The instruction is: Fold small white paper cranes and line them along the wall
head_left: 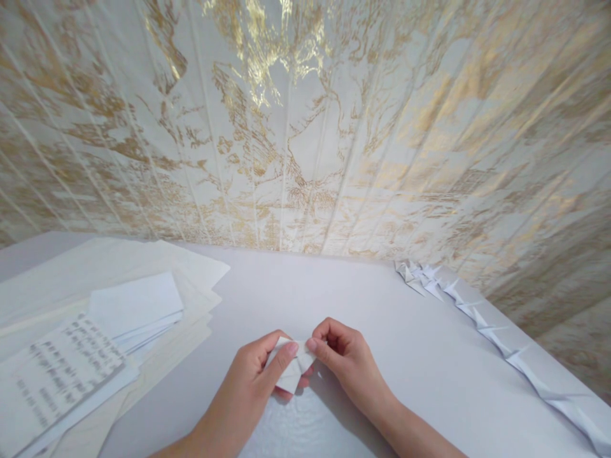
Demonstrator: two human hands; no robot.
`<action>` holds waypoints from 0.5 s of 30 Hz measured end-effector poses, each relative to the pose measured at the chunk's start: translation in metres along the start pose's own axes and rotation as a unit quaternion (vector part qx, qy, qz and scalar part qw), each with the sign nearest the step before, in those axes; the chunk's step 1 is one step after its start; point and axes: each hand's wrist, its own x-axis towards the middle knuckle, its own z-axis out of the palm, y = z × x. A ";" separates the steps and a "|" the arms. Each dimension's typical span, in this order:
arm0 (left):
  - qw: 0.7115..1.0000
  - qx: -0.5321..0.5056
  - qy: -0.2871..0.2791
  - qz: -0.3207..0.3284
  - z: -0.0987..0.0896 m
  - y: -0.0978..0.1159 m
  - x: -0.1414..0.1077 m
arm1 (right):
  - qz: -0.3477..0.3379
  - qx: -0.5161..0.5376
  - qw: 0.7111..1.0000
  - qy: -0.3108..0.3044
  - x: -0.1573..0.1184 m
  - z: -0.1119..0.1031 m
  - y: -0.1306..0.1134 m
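White tbl (353,292), 1 folded paper (289,376) in grip of L hand (267,366) & R hand (341,350), 1 row paper figs (491,335).

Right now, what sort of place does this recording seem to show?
Probably a room at home, used as a small paper-craft corner: a pale table stands by a gold-patterned curtain or wall covering, with piled paper on the left and a row of folded paper figures along the right edge.

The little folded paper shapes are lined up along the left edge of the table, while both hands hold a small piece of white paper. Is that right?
Not quite: the folded shapes run along the right edge of the table, as the head view shows.
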 end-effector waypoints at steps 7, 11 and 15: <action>1.000 0.002 0.018 -0.013 -0.002 0.003 0.005 | -0.019 0.011 0.998 0.056 0.004 -0.005 0.001; 1.000 0.008 0.010 0.003 -0.003 0.000 0.004 | -0.003 0.080 0.997 0.011 0.001 -0.002 0.002; 1.000 0.016 -0.004 0.009 -0.003 -0.001 0.003 | 0.026 0.098 0.995 -0.020 0.001 0.001 0.003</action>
